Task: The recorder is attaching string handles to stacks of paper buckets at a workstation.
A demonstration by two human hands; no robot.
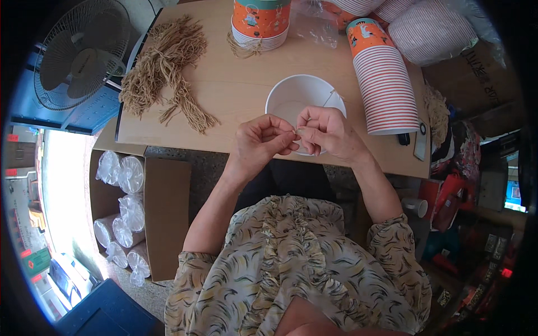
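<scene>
A white paper bucket [286, 92] stands near the table's front edge, its open mouth facing me. A thin string [329, 97] runs from the right side of its rim down behind my right hand. My left hand [263, 136] and my right hand [328, 131] meet over the bucket's near side, thumbs and fingertips pinched together. A small pale bit of the string shows between them; the fingers hide most of it. To the left lies a bundle of tan twine strings [162, 61], knotted near its middle, with loose ends toward me.
At the back stands an orange printed bucket stack [260, 25] with twine at its base. Nested buckets [385, 84] lie on the right, near bagged ones [431, 31]. A fan [84, 64] stands left; below it a carton [166, 218] holds plastic-wrapped rolls.
</scene>
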